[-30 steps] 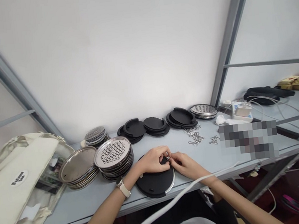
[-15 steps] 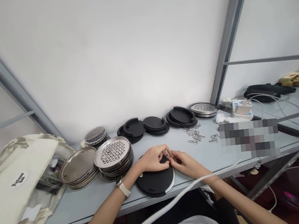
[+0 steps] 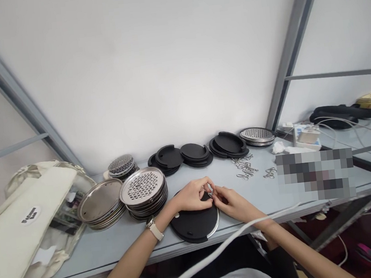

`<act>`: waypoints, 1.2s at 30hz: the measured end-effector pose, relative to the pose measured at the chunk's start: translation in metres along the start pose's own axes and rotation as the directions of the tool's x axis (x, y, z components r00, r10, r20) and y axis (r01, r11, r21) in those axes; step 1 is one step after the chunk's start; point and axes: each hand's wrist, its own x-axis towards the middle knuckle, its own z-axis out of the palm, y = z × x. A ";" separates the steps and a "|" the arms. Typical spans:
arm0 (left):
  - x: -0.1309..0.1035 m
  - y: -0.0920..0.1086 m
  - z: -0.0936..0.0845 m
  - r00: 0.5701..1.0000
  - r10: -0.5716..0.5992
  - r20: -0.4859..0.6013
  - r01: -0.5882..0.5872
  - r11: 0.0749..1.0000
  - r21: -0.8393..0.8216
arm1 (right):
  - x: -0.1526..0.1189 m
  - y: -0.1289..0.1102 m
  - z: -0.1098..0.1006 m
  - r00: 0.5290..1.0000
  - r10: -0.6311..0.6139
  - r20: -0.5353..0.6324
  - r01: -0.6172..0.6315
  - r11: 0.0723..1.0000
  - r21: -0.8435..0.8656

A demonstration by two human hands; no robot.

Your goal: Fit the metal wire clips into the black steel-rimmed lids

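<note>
A round black disc (image 3: 194, 226) with a silvery metal rim showing at its right lies flat near the table's front edge. My left hand (image 3: 194, 194) rests over its far part, thumb and forefinger curled in a pinch at the right edge. Close against it, my right hand (image 3: 232, 202) pinches at the same spot. Between the fingertips shows a bit of a small metal clip (image 3: 210, 194); most of it is hidden. More bent-wire metal clips (image 3: 246, 168) lie loose beyond my right hand.
Left stand stacks of round metal grater plates (image 3: 142, 187) and plain metal discs (image 3: 101, 201), beside a cream bag (image 3: 30, 212). Black round holders (image 3: 195, 153) line the wall, with perforated metal discs (image 3: 257, 134) farther right. A white cable (image 3: 229, 242) crosses in front of me.
The view has shifted slightly, so the scene sits a little farther right. Both hands keep their pinch at the disc's edge, with only slight finger movement.
</note>
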 end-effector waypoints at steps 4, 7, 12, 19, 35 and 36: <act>0.000 0.000 0.000 1.000 -0.008 -0.003 0.008 0.999 0.036 | -0.001 0.002 0.000 1.000 -0.013 0.011 0.013 1.000 -0.020; 0.000 -0.001 0.000 1.000 -0.011 -0.002 0.011 0.999 0.051 | -0.001 0.002 0.001 1.000 -0.009 0.013 0.010 0.999 -0.035; 0.000 -0.001 0.000 1.000 -0.011 0.010 0.011 0.999 0.032 | 0.001 0.001 0.001 1.000 -0.011 0.007 0.012 0.998 -0.061; 0.000 0.000 0.000 0.999 -0.048 0.010 0.049 0.999 -0.021 | 0.000 0.003 0.002 1.000 -0.010 0.000 0.010 0.994 -0.107; 0.000 0.002 -0.001 0.992 -0.125 -0.030 0.123 0.990 -0.064 | 0.000 0.002 0.004 0.999 -0.003 -0.046 -0.002 0.996 -0.091; 0.000 0.002 -0.001 0.993 -0.115 -0.032 0.113 0.992 -0.048 | 0.000 0.002 0.004 0.999 -0.001 -0.048 -0.003 0.996 -0.091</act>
